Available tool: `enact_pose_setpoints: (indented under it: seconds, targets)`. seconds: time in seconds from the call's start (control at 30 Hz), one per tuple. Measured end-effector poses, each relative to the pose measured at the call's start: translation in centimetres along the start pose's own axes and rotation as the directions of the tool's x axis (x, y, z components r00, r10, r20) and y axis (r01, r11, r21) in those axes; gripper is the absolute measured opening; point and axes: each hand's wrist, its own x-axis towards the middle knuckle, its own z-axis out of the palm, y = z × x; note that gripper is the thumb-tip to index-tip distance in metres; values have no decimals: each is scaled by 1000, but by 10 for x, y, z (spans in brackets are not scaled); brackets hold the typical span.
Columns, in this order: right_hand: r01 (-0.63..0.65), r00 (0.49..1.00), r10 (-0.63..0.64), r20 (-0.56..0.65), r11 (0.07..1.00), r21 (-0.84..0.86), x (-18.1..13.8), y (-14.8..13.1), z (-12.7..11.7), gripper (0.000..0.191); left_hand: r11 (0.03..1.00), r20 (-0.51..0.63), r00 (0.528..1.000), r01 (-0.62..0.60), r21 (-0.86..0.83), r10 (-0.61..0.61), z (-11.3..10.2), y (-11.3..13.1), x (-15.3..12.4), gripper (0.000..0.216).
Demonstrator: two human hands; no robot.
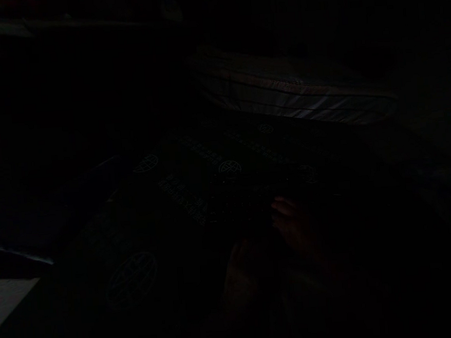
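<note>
The picture is very dark. My right hand (291,221) shows faintly at the lower middle, fingertips bent against a dark speckled object (238,204) that lies on a dark sheet printed with globe marks and text (181,192). My left hand (242,271) is a dim shape just below that object. Neither hand's fingers are clear enough to judge their grip.
A striped, folded cloth or sack (293,92) lies beyond the printed sheet at the upper right. A pale floor patch (7,302) shows at the lower left, beside a thin light edge (18,253). All else is in darkness.
</note>
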Motion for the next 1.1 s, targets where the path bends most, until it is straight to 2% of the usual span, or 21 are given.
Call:
enact_pose_setpoints:
  seconds: [0.23, 0.33, 0.47, 0.67, 0.9, 1.1]
  targets:
    - [34, 988, -45, -150, 997, -76, -14, -9, 7, 25, 1000, 34, 999, -20, -2, 20, -7, -1, 2, 18]
    - [58, 980, -77, -183, 993, -107, -15, -12, 5, 24, 1000, 66, 998, -22, -7, 23, -18, 0, 6, 25]
    - [71, 978, -93, -186, 990, -122, -16, -14, 4, 26, 999, 101, 994, -32, -20, 34, -31, 3, 12, 29]
    - [70, 973, -100, -209, 986, -148, -17, -16, 4, 27, 999, 115, 993, -35, -34, 38, -37, 5, 15, 29]
    - [85, 982, -113, -148, 979, -183, -17, -20, 0, 25, 999, 104, 994, -36, -31, 39, -28, 3, 12, 27]
    - [107, 977, -136, -164, 979, -174, -17, -21, 3, 27, 999, 98, 994, -35, -20, 37, -24, 2, 10, 27]
